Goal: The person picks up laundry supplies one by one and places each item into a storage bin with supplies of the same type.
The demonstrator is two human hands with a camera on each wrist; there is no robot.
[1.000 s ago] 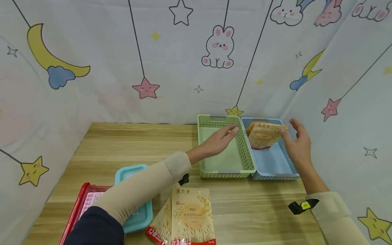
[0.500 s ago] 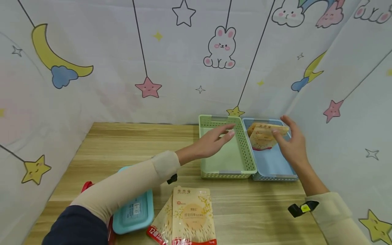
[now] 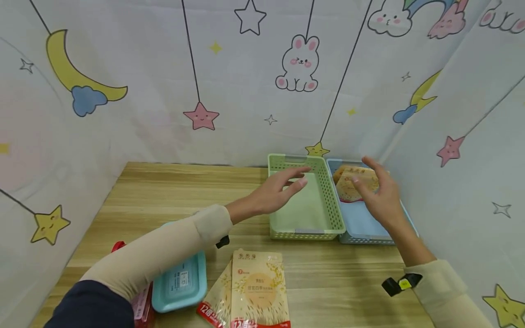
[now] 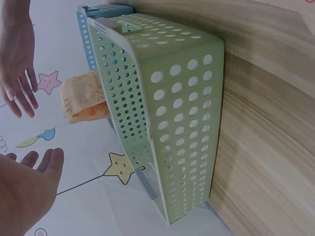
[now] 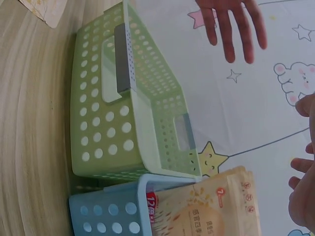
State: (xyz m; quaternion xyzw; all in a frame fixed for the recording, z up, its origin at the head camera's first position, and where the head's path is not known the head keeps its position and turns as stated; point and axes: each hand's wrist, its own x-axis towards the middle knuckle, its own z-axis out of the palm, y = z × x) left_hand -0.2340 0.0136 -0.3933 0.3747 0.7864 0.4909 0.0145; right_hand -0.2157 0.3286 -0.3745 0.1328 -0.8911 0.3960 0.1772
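Observation:
My left hand (image 3: 272,193) hovers above the green basket (image 3: 305,234) with its fingers extended, holding nothing. Over the blue basket (image 3: 365,221) is my right hand (image 3: 385,198), its fingers spread and nothing in its grasp. Beige printed pouches (image 3: 347,189) with a red lower edge stand leaning in the blue basket; the right hand partly covers them in the head view. In the right wrist view the front pouch (image 5: 197,211) rises above the basket's rim, apart from the right hand (image 5: 302,196). The left wrist view shows both hands clear of the baskets.
Two more beige pouches (image 3: 260,284) lie overlapped at the front of the wooden table (image 3: 197,191). Left of them are a light-blue plastic container (image 3: 180,284) and a red one (image 3: 143,305), partly hidden by the left arm. A printed cloth (image 3: 156,68) walls the back and sides.
My right hand has moved left from the blue basket's right edge to over its middle. The left hand has drawn back slightly leftward. The pouches stay in the basket.

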